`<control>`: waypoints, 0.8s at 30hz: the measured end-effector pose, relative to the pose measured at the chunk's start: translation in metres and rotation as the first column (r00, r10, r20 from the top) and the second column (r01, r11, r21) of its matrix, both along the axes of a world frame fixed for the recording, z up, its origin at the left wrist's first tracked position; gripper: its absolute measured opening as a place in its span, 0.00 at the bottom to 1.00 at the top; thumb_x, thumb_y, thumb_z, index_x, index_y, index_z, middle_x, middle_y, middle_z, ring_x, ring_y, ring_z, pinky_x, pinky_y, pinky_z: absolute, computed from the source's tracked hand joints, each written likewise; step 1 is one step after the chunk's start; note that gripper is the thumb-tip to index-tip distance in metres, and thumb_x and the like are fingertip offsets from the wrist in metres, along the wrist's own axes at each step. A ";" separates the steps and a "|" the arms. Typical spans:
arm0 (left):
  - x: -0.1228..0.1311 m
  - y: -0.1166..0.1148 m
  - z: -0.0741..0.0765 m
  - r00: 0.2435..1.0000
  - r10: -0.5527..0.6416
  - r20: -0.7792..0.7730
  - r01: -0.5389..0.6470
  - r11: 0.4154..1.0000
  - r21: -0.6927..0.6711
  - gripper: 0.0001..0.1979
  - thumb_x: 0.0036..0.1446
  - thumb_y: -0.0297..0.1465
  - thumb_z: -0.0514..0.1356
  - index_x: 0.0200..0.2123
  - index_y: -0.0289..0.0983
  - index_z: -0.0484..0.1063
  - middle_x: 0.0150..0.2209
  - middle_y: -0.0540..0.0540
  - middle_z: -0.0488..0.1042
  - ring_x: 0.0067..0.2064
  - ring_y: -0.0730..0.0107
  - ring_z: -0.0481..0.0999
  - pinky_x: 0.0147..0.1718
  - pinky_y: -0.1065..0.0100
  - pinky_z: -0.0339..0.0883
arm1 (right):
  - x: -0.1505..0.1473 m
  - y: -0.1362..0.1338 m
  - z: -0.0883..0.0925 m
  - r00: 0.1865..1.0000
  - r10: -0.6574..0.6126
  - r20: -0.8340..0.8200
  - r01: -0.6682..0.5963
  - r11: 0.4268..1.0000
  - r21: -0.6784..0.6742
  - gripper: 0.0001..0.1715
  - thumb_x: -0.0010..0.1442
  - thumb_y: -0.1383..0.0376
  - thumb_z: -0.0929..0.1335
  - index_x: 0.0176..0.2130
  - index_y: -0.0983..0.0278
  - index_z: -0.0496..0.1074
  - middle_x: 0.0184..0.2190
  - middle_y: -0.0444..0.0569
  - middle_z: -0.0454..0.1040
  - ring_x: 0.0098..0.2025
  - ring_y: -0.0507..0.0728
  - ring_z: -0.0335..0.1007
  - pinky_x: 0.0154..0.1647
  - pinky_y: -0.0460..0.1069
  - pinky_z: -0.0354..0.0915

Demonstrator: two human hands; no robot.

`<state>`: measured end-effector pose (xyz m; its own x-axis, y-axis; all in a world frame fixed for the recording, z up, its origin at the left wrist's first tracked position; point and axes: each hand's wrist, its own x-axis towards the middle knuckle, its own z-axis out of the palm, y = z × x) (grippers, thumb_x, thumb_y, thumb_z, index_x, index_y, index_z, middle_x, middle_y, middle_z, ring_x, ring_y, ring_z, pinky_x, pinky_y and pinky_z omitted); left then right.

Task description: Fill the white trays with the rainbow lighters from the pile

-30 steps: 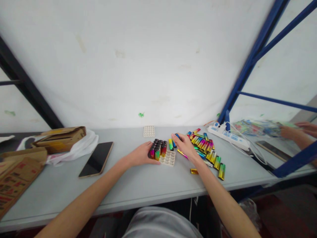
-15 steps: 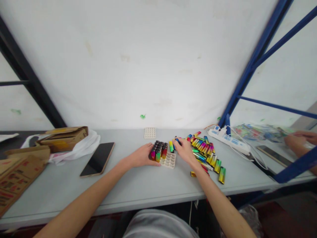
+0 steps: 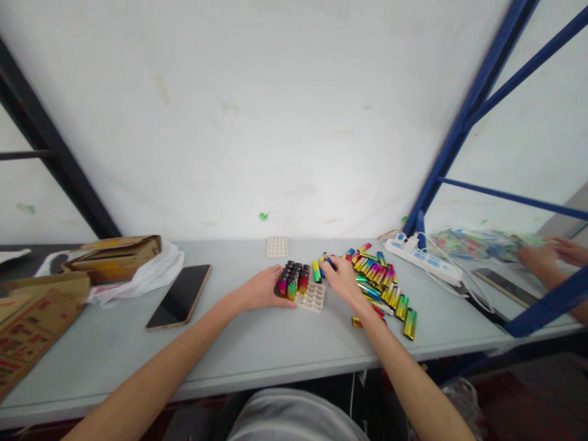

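Note:
A cream holder tray (image 3: 313, 298) with round holes lies mid-table, its left half filled with upright rainbow-coloured lighters (image 3: 293, 278). My left hand (image 3: 260, 287) rests against the tray's left side, fingers curled round the standing lighters. My right hand (image 3: 340, 279) sits just right of the tray, fingers pinched on a blue-tipped lighter (image 3: 327, 260). A loose pile of lighters (image 3: 382, 280) lies on the table to the right of that hand.
A second small cream tray (image 3: 276, 246) lies near the wall. A dark phone (image 3: 180, 295) lies to the left, beside cardboard boxes (image 3: 114, 252) and a white bag. A white power strip (image 3: 425, 260) and blue rack posts stand right; another person's hands (image 3: 551, 257) work beyond.
My right hand moved left from the loose pile toward the tray and closed on a lighter. My left hand stayed at the tray.

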<state>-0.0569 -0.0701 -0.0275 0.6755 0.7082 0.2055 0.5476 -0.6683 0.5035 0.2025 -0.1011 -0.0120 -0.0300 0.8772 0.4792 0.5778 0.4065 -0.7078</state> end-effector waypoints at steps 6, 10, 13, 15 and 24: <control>0.000 -0.001 0.001 0.999 0.019 -0.026 -0.020 1.000 -0.012 0.37 0.48 0.53 0.76 0.55 0.39 0.75 0.53 0.39 0.79 0.55 0.46 0.77 0.60 0.53 0.70 | -0.001 -0.002 0.001 1.000 -0.023 -0.015 0.023 1.000 -0.020 0.25 0.70 0.47 0.62 0.27 0.59 0.64 0.22 0.43 0.67 0.27 0.56 0.64 0.31 0.49 0.56; 0.000 0.000 0.000 1.000 0.011 -0.017 -0.011 1.000 -0.005 0.37 0.48 0.53 0.76 0.55 0.40 0.75 0.53 0.40 0.79 0.54 0.46 0.77 0.60 0.53 0.70 | 0.001 -0.007 0.009 0.993 0.112 -0.042 -0.115 0.990 -0.078 0.25 0.76 0.45 0.59 0.38 0.59 0.69 0.24 0.41 0.69 0.28 0.55 0.67 0.32 0.48 0.61; 0.000 0.000 -0.001 1.000 -0.002 -0.006 0.002 1.000 -0.003 0.36 0.48 0.53 0.76 0.55 0.40 0.75 0.54 0.40 0.78 0.54 0.47 0.78 0.59 0.53 0.70 | 0.005 -0.012 0.020 0.973 0.211 0.097 -0.207 0.977 -0.048 0.23 0.78 0.49 0.58 0.42 0.60 0.72 0.33 0.45 0.75 0.35 0.56 0.72 0.39 0.48 0.64; 0.000 0.001 -0.001 1.000 -0.003 -0.008 0.003 1.000 0.001 0.36 0.49 0.53 0.76 0.55 0.40 0.75 0.53 0.40 0.78 0.54 0.46 0.77 0.59 0.53 0.70 | 0.008 -0.017 0.028 0.941 0.192 0.278 -0.201 0.980 0.005 0.22 0.77 0.50 0.61 0.41 0.62 0.74 0.38 0.50 0.77 0.42 0.58 0.73 0.45 0.50 0.65; -0.001 0.001 -0.002 1.000 0.006 -0.011 -0.006 1.000 0.013 0.34 0.49 0.52 0.76 0.54 0.39 0.75 0.51 0.41 0.79 0.53 0.47 0.78 0.56 0.54 0.71 | 0.005 -0.042 0.053 0.831 0.379 0.407 -0.312 0.924 -0.222 0.21 0.75 0.54 0.68 0.34 0.64 0.77 0.27 0.46 0.79 0.30 0.55 0.73 0.35 0.48 0.60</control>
